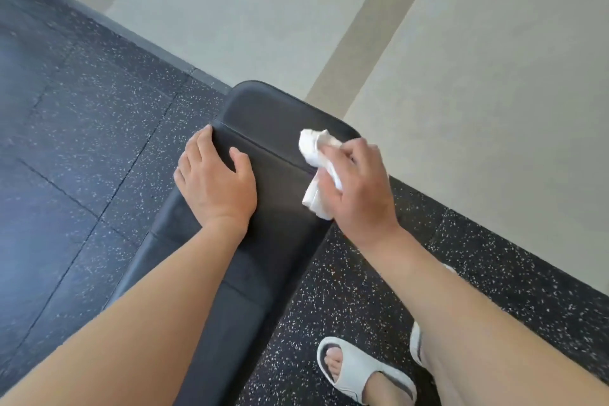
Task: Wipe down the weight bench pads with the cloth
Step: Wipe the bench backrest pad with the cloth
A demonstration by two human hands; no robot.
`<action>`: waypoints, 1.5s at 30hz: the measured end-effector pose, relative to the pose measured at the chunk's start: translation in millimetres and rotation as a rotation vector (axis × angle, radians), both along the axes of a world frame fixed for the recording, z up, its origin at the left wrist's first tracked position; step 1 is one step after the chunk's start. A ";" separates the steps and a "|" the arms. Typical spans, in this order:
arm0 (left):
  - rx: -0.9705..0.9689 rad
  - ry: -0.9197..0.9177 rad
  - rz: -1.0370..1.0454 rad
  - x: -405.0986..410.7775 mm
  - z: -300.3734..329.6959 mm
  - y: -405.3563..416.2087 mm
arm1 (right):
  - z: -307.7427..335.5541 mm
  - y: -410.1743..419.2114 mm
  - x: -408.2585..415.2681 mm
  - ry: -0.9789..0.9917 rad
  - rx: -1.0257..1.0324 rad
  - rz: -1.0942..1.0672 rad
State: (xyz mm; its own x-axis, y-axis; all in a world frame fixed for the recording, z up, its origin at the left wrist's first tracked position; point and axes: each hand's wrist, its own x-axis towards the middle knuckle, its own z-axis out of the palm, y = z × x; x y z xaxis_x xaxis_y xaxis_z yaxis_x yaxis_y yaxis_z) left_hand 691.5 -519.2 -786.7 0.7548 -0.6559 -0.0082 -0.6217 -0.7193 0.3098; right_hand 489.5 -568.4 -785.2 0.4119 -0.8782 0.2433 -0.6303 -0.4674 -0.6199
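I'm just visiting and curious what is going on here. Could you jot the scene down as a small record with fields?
place: speckled rubber floor beside a pale wall
bench: dark pad, a seam across it near the far end
left hand: flat on the pad's left edge, fingers straight
right hand: grips a white cloth at the pad's right edge
feet: pale sandal on the floor, right of the bench

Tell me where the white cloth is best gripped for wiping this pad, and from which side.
Probably the bunched middle of the cloth, taken from above on the bench's right edge, as the right hand has it now. Its crumpled folds give bulk for a grip, with loose ends free against the pad.
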 end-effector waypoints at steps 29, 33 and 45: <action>-0.087 -0.067 -0.451 5.3 -8.9 8.3 | -27.1 -4.3 2.9 -0.302 0.200 -0.320; -0.088 -0.062 -0.435 6.7 -9.0 9.0 | -22.2 35.5 7.2 -0.358 0.261 -0.319; 0.030 -0.091 -0.409 3.2 -3.9 1.6 | -23.8 0.5 25.9 -0.235 0.173 -0.405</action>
State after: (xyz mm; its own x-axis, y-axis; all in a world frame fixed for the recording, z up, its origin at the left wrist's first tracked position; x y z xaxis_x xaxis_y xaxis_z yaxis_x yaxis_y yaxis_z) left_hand 694.7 -517.6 -790.7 0.4306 -0.9023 0.0228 -0.8818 -0.4152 0.2237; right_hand 515.4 -567.9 -809.0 -0.0193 -0.9920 0.1247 -0.5739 -0.0912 -0.8138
